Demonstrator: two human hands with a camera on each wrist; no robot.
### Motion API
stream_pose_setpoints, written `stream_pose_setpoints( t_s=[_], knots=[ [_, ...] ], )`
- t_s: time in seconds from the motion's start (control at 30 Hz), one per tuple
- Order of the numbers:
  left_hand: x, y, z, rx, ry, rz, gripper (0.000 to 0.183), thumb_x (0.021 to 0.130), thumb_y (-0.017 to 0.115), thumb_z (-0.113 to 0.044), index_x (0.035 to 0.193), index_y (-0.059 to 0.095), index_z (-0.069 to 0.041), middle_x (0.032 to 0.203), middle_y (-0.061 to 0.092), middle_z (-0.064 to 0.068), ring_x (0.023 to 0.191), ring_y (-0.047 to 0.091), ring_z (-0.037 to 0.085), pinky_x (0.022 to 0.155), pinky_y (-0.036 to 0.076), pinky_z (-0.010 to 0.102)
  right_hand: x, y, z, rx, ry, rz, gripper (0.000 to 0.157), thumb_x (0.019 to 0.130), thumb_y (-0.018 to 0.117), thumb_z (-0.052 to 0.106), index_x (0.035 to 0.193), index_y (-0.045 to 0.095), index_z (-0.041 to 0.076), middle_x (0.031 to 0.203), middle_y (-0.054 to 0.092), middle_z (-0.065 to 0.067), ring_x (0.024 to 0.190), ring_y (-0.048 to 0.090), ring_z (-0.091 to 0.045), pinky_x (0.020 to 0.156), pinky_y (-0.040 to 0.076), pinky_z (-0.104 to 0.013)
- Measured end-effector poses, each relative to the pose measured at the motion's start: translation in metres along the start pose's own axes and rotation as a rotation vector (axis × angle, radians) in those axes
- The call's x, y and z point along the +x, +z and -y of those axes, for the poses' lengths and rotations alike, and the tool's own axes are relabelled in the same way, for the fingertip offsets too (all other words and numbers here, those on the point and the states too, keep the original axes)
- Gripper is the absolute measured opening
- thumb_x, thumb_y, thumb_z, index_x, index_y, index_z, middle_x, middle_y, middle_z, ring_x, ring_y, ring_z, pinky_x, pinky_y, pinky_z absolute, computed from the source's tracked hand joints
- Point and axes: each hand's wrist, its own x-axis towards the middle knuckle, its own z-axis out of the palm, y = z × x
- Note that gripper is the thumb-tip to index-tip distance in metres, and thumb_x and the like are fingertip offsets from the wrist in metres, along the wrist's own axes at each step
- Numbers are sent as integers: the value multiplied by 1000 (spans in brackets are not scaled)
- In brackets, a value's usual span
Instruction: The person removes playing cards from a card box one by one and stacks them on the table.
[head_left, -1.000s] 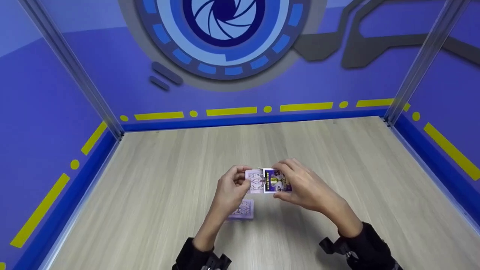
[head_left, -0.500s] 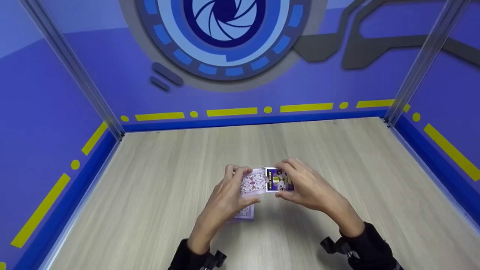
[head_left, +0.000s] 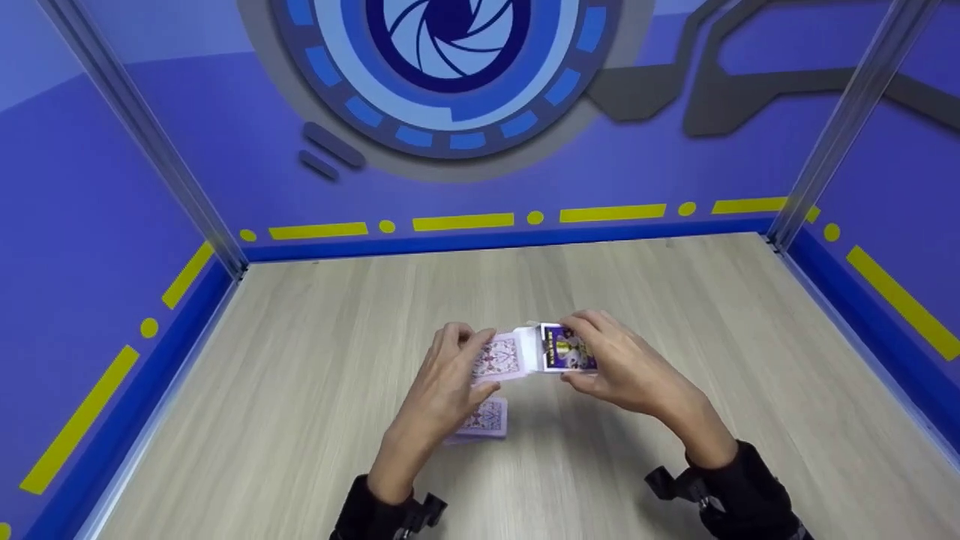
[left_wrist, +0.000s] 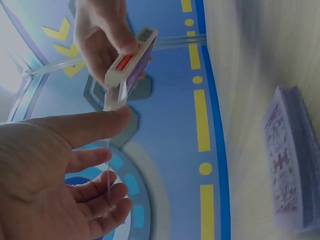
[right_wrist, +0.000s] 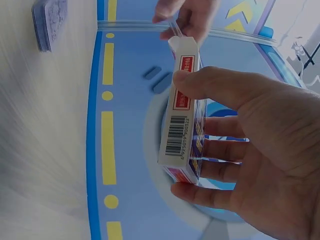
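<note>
My left hand (head_left: pixel 442 382) holds a few playing cards or a single one (head_left: pixel 499 356), with a pink patterned back, by its long edges between thumb and fingers. In the left wrist view the held playing card (left_wrist: pixel 108 170) is seen edge-on and looks very thin. My right hand (head_left: pixel 626 364) grips a card box (head_left: pixel 566 349) with a purple and yellow front; its barcode side shows in the right wrist view, under the thumb. Between box and card shows the box's white flap (head_left: pixel 531 349). A stack of playing cards (head_left: pixel 486 418) lies on the table below my left hand, partly hidden by it.
The wood-grain table (head_left: pixel 360 330) spreads around both hands. Blue printed walls (head_left: pixel 480 199) with yellow dashes enclose it at the back and sides, with metal posts (head_left: pixel 832 142) in the corners.
My left hand has changed its hold to span the card's edges and drawn it leftward from the box, baring the white flap. My right hand has shifted slightly right and away with the box.
</note>
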Motion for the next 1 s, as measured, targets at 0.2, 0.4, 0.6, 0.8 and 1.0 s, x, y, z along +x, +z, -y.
stream_pose_setpoints(
  t_s=[0.2, 0.4, 0.6, 0.8, 1.0],
  knots=[
    [-2, -13, 12, 10, -41, 58, 66, 80, 86, -5, 140, 59, -4, 131, 53, 17, 125, 52, 33, 108, 44, 47, -2, -11, -12, 13, 31, -48, 63, 81, 84, 14, 137, 58, 0, 129, 59, -15, 107, 58, -25, 83, 54, -41],
    [-5, -22, 20, 3, -114, 123, 65, 80, 86, -3, 139, 59, -1, 131, 57, 17, 122, 55, 32, 105, 47, 47, -4, -21, -17, 13, 87, -68, 62, 82, 84, 13, 136, 58, 0, 130, 59, -15, 106, 57, -26, 82, 53, -42],
    [-7, -19, 22, -19, -229, 295, 66, 77, 86, 1, 137, 60, 1, 126, 61, 17, 116, 58, 32, 100, 50, 47, -6, -24, -17, -4, 129, -69, 63, 83, 86, 17, 137, 57, 1, 131, 59, -16, 106, 56, -27, 83, 52, -43],
    [-6, -5, 27, -27, -276, 379, 66, 72, 86, 4, 133, 62, 1, 115, 63, 14, 108, 59, 32, 97, 51, 49, -6, -22, -16, 8, 135, -53, 64, 83, 86, 20, 137, 57, 2, 132, 59, -16, 107, 57, -28, 84, 52, -44],
    [-7, 8, 27, -14, -290, 434, 64, 69, 86, 5, 129, 63, 0, 110, 62, 11, 107, 59, 31, 98, 49, 49, -5, -21, -15, 16, 135, -40, 64, 83, 87, 20, 137, 58, 3, 133, 59, -15, 107, 57, -27, 84, 52, -43]
  ],
)
